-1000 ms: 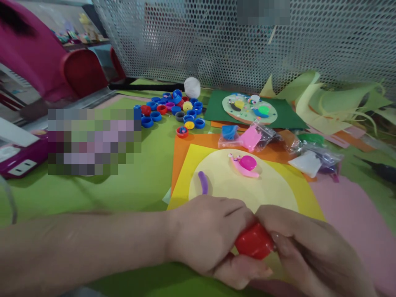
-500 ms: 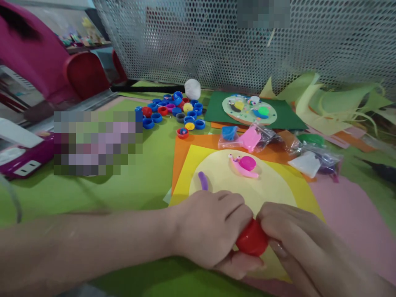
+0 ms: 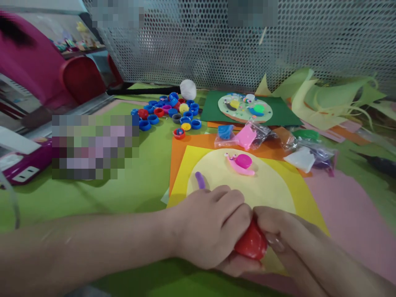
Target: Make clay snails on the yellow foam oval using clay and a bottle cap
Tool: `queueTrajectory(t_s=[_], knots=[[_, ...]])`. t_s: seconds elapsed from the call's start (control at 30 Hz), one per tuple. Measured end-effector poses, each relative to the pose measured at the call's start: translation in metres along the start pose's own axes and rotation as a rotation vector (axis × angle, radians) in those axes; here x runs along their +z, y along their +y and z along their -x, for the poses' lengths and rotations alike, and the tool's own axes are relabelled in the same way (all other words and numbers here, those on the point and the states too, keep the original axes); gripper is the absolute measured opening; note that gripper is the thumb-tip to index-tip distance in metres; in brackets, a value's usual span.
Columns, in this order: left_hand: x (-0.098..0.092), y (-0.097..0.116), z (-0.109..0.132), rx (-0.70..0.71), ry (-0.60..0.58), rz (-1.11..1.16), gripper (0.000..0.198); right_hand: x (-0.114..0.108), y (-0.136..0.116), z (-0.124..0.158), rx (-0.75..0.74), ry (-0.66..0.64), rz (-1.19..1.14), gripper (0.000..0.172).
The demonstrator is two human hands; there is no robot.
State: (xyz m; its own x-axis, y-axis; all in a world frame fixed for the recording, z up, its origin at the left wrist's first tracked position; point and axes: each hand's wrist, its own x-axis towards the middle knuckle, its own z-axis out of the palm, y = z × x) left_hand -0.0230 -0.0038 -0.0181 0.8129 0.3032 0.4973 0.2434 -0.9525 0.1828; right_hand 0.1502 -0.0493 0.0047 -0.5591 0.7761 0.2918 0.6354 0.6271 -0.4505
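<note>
My left hand is wrapped round a shiny red rounded piece, which looks like a plastic cap or shell. From the right, the fingers of my right hand pinch the edge of the same piece. Both hands are over a pale yellow round sheet on yellow paper. Beyond them on the round sheet lies a pink snail figure with a magenta shell. A purple clay strip lies just past my left hand, its near end close to the knuckles.
Blue, red and yellow caps cluster at the back left, near a white ball. Bagged clay lies behind the yellow paper. A decorated disc rests on green card. Purple power strip at left; perforated metal panel behind.
The view has shifted slightly. The red piece has turned a little in my hands and its lower edge looks more pointed. Both hands still hold it.
</note>
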Motion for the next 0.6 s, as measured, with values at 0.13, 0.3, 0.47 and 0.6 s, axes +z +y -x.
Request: queueTrajectory(t_s=[0.13,0.3,0.47,0.6], knots=[[0.000,-0.001,0.002,-0.012,0.005,0.007,0.053,-0.003,0.003,0.003,-0.036,-0.131,-0.066,0.019],[0.005,-0.004,0.007,-0.008,0.035,-0.066,0.053,-0.003,0.010,0.007,-0.137,-0.136,0.163,0.015],[0.006,-0.001,0.008,-0.018,0.005,-0.123,0.052,0.000,0.010,0.008,-0.128,-0.167,0.215,0.024],[0.005,0.002,0.006,-0.012,-0.044,-0.177,0.053,0.003,0.010,0.010,-0.145,-0.160,0.220,0.019]])
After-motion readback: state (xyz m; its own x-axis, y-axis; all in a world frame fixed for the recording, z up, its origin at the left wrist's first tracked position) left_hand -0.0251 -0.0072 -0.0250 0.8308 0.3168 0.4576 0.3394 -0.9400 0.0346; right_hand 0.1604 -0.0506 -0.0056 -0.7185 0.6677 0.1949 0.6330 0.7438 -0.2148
